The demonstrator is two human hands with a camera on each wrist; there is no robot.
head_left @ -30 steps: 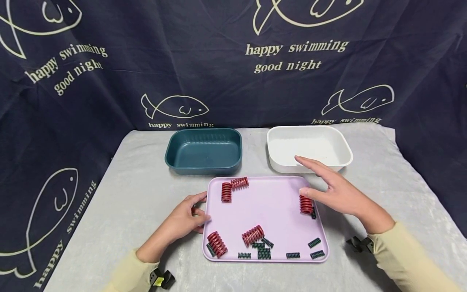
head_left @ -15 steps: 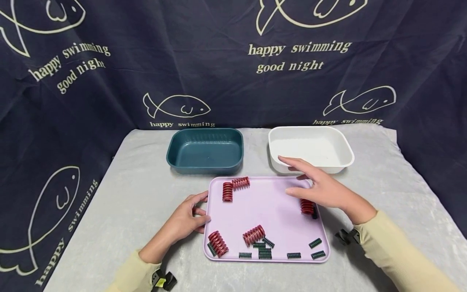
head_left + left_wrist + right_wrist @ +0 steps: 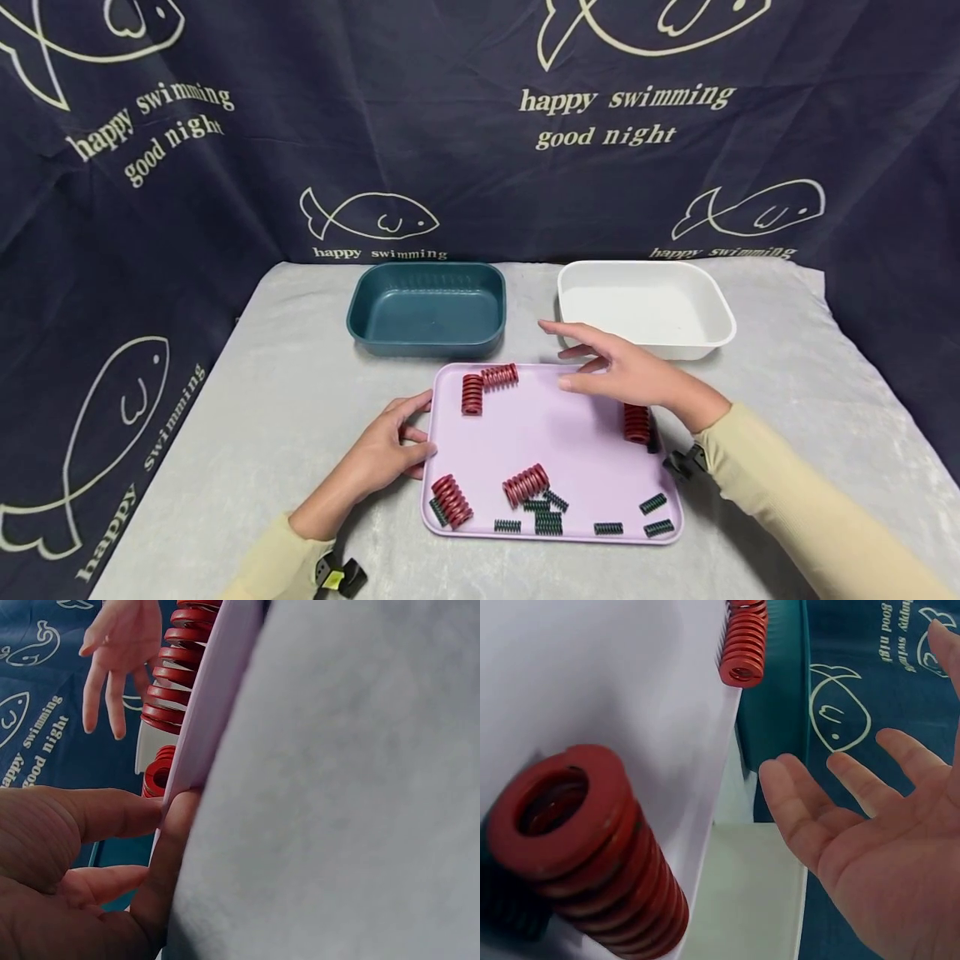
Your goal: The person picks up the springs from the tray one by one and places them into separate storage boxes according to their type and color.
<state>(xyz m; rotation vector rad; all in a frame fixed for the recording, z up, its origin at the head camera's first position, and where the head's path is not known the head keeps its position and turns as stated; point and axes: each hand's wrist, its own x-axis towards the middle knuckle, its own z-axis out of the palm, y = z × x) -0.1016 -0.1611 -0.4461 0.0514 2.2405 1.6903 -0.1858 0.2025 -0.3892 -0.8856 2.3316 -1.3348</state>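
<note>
My left hand [image 3: 384,447] pinches the left rim of a lilac tray [image 3: 525,442], thumb at the edge and a finger against the outside in the left wrist view. Over the tray's far right side hovers my right hand [image 3: 626,367], fingers spread and holding nothing. Beneath that wrist lies a red coil spring [image 3: 637,424], also large in the right wrist view, beside a dark small spring mostly hidden. Two red springs [image 3: 472,395] lie at the far left corner. Another red spring [image 3: 452,501] lies near left, and one [image 3: 526,485] near the middle. Several small dark green springs [image 3: 548,523] lie along the near edge.
Behind the tray stand a teal bin [image 3: 427,308] on the left and a white bin [image 3: 645,304] on the right. A pale grey cloth covers the table [image 3: 285,400]. A dark blue curtain [image 3: 480,125] with fish prints hangs behind and at the sides.
My right hand has moved left, from above the right-hand red spring toward the tray's far middle. The left hand keeps its place on the rim. The whole view has shifted slightly.
</note>
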